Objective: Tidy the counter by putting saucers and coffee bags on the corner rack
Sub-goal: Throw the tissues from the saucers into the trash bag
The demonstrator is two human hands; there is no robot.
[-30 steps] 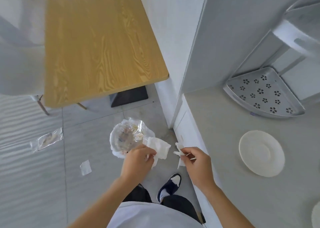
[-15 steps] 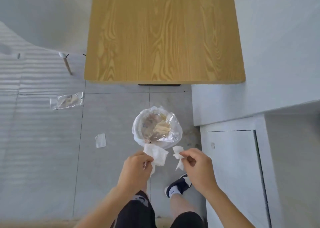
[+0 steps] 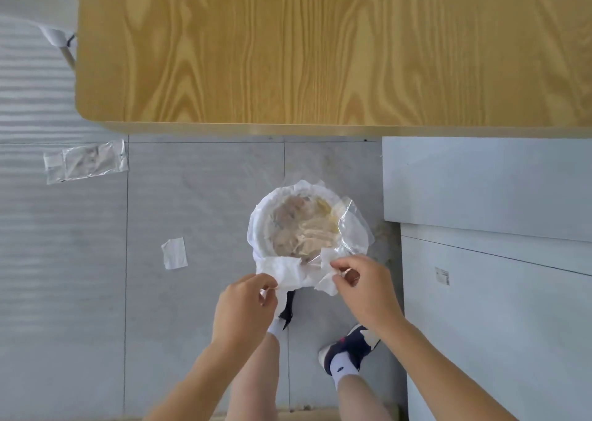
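Hands (image 3: pixel 307 295) now lower, tissue (image 3: pixel 290 273) over bin (image 3: pixel 259 228)

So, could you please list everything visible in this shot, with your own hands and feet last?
wooden table: one, light oak, across the top
bin: one, clear liner, rubbish inside, on the floor at centre
tissue pieces: two, white, one pinched in each hand over the bin's near rim
paper scrap: one, white, floor left of the bin
plastic wrapper: one, clear, floor far left
cabinet: one, pale grey, right
left hand: pinching tissue
right hand: pinching tissue
shoe: one fully seen, dark, white sock
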